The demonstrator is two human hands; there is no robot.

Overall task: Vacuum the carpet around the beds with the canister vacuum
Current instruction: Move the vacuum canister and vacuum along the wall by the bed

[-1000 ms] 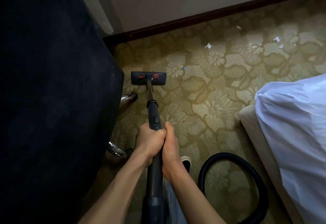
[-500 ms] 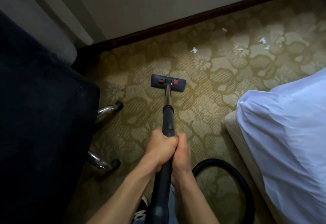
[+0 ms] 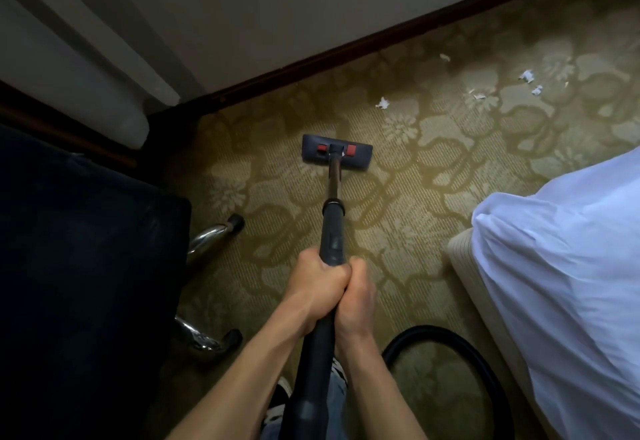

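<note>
two hands of mine wrap the vacuum wand (image 3: 333, 231), one beside the other: my left hand (image 3: 318, 283) on the left side of the tube, my right hand (image 3: 358, 301) pressed against it on the right, the fingers of both curled round the dark shaft. the wand runs away from me to the floor head (image 3: 336, 152), which lies flat on the patterned carpet (image 3: 408, 204) with its two red tabs up, a little short of the dark baseboard (image 3: 346, 55). white paper scraps (image 3: 382, 103) lie on the carpet beyond the head and to its right, apart from it, with more of them farther right. the black hose (image 3: 450, 338) loops on the carpet low on my right, between my arm and the bed (image 3: 571, 266), whose white sheet hangs over a pale mattress edge. on my left stands a dark chair (image 3: 86, 266) with chrome legs (image 3: 211, 236) resting on the carpet, and behind it hangs a pale curtain (image 3: 69, 76). my shoe (image 3: 282, 393) shows just left of the wand.
</note>
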